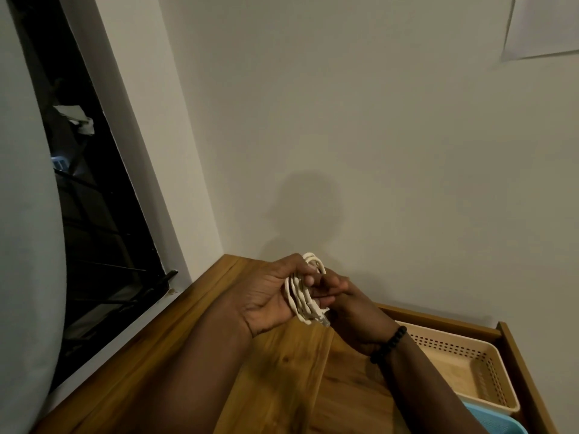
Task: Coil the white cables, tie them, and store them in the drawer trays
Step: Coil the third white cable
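Observation:
A coiled white cable (302, 292) is held upright above the wooden top (282, 371), its loops bunched together and a plug end hanging at the bottom. My left hand (269, 296) wraps around the coil from the left, thumb across the loops. From the right, my right hand (347, 308), with a black bead bracelet at the wrist, pinches the coil with its fingertips. To the right an open drawer (517, 355) holds a beige perforated tray (495, 364) and, nearer me, a blue tray (507, 424), mostly hidden by my right forearm.
A plain wall stands right behind the wooden top. A dark window (94, 214) with bars lies to the left, beside a pale curtain (25, 245). A sheet of paper (545, 26) hangs on the wall at top right.

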